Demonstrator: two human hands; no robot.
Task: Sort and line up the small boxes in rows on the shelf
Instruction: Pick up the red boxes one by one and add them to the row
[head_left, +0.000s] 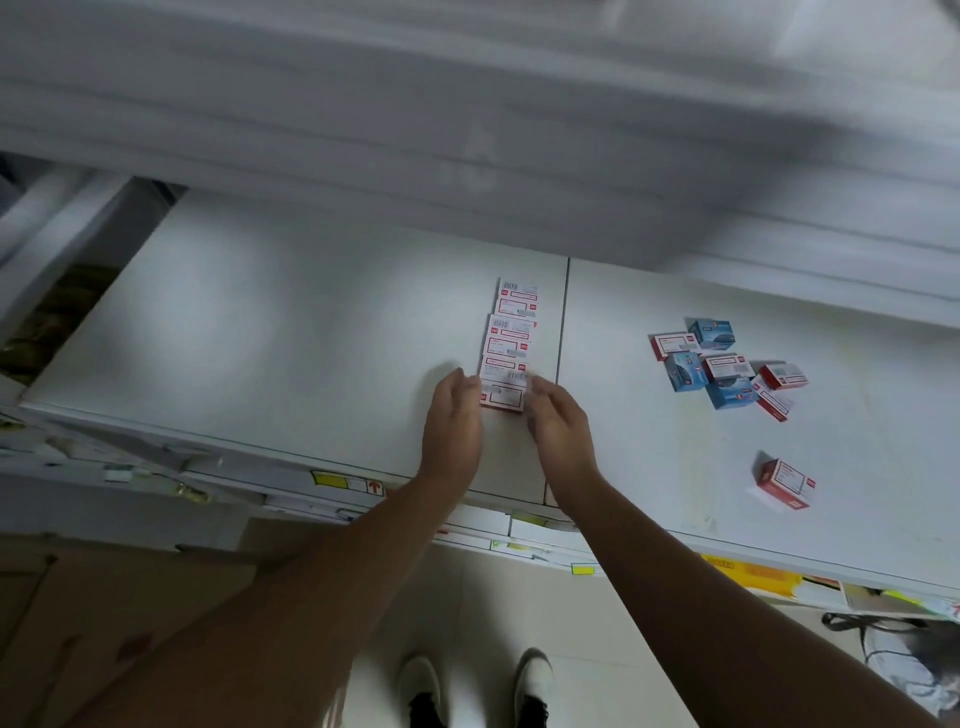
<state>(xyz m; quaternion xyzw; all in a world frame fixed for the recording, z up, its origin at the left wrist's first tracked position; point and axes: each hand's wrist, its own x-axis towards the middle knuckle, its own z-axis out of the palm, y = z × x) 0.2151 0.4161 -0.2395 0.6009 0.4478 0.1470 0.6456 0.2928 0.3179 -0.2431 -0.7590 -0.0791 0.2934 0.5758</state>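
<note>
A row of several small red-and-white boxes (510, 343) runs front to back on the white shelf (270, 332), just left of a seam. My left hand (453, 422) touches the left side of the nearest box with straight fingers. My right hand (560, 427) presses against its right side, fingers relaxed. To the right lies a loose heap of red-and-white and blue boxes (727, 370). One more red-and-white box (785, 484) lies alone nearer the shelf's front edge.
An upper shelf (467, 130) overhangs the back of the surface. Cardboard (104, 613) stands on the floor at lower left. A dark bag (893, 654) lies at lower right. My shoes (478, 691) show below the shelf edge.
</note>
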